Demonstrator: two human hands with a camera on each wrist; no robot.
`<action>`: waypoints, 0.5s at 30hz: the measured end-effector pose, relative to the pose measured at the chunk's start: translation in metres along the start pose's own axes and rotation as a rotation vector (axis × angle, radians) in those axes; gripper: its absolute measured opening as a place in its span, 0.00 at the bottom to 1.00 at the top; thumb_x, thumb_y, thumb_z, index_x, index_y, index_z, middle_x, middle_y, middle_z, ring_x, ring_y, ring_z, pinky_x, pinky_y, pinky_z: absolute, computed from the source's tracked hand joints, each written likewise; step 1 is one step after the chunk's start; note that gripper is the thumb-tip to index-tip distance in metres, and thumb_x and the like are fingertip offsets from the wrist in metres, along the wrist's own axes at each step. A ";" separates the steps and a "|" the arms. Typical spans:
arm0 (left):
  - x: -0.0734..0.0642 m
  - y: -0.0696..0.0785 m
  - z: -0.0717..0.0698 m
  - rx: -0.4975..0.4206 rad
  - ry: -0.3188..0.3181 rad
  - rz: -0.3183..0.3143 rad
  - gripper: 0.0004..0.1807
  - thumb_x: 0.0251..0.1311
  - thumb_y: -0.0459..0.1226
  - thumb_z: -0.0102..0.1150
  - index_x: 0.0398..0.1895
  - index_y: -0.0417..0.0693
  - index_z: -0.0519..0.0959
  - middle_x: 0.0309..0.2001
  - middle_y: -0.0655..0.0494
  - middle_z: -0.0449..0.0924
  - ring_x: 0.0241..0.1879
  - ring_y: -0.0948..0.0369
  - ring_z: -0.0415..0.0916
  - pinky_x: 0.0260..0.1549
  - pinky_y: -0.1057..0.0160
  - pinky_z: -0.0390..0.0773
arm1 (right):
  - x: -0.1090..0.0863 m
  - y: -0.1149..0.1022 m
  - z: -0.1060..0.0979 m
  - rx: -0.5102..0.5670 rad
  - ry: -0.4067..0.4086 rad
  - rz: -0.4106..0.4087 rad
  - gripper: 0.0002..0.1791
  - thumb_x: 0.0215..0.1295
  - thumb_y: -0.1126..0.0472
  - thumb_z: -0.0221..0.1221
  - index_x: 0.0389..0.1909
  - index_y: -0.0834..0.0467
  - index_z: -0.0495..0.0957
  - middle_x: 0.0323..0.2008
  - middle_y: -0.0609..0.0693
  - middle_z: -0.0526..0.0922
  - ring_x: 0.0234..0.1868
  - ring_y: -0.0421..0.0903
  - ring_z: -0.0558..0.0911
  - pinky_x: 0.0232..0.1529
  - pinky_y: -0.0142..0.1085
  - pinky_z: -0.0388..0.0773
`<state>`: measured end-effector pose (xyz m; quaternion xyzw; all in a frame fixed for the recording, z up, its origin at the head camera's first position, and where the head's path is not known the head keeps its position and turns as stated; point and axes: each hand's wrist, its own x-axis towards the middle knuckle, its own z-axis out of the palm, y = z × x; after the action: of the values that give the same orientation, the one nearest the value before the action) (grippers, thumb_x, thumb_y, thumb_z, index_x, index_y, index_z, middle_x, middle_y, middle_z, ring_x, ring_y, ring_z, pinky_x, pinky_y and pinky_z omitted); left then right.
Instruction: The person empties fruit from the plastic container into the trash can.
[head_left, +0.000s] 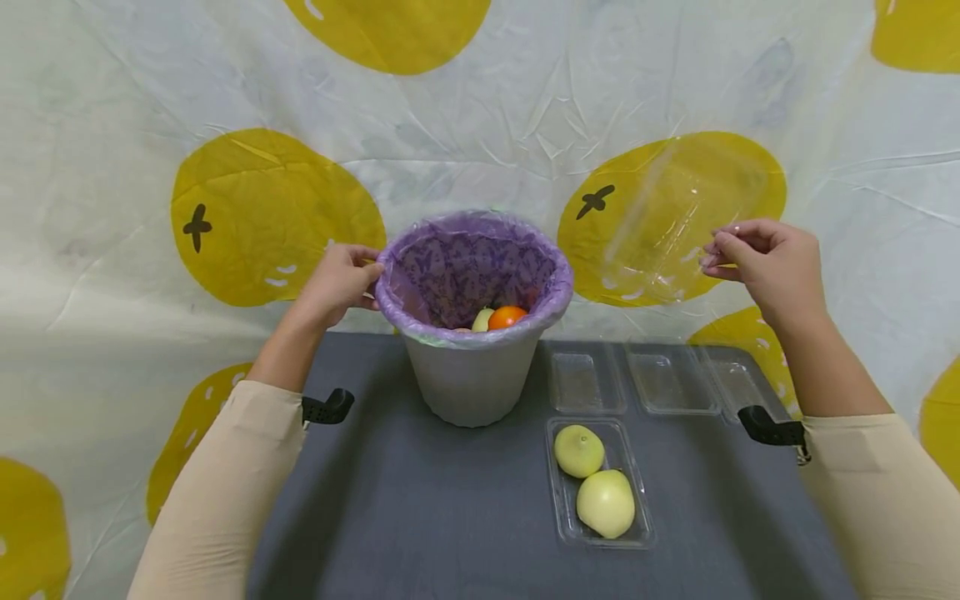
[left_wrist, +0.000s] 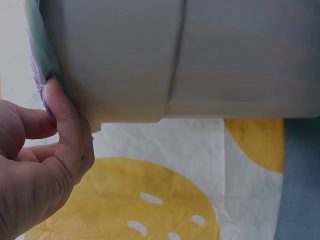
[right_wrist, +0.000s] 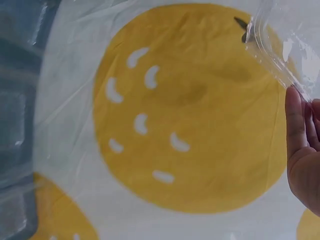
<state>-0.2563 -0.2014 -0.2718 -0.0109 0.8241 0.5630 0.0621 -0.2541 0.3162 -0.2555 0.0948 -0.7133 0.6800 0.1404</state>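
My left hand pinches the left rim of a light grey bin lined with a purple patterned bag. In the left wrist view, fingers and thumb close over the bag's folded edge. An orange-red round fruit and a pale green one show inside the bin; its bottom is hidden. Raised at the right, my right hand pinches a clear plastic container by its edge, against the backdrop. The right wrist view shows the container tilted above the fingertips.
In front of the bin's right side, a clear tray holds two pale yellow-green fruits. Several clear plastic trays stand along the back edge of the dark grey table. A white cloth with yellow fruit prints hangs behind.
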 end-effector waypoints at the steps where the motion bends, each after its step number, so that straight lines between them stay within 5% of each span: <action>1: 0.000 0.000 0.000 0.000 0.001 0.000 0.26 0.79 0.35 0.49 0.75 0.34 0.66 0.52 0.38 0.76 0.31 0.60 0.81 0.30 0.64 0.88 | -0.003 0.002 -0.005 -0.017 -0.002 0.013 0.06 0.65 0.64 0.69 0.39 0.63 0.86 0.30 0.49 0.90 0.27 0.42 0.89 0.28 0.32 0.86; 15: 0.001 0.000 0.000 0.002 -0.002 0.001 0.26 0.79 0.36 0.49 0.75 0.35 0.66 0.51 0.39 0.77 0.31 0.62 0.82 0.31 0.64 0.88 | -0.037 0.044 -0.062 -0.304 -0.143 0.280 0.08 0.73 0.61 0.62 0.37 0.45 0.86 0.31 0.40 0.89 0.32 0.37 0.89 0.33 0.32 0.88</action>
<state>-0.2571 -0.2018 -0.2720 -0.0097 0.8246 0.5622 0.0625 -0.2294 0.3782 -0.3070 0.0205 -0.8220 0.5692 0.0064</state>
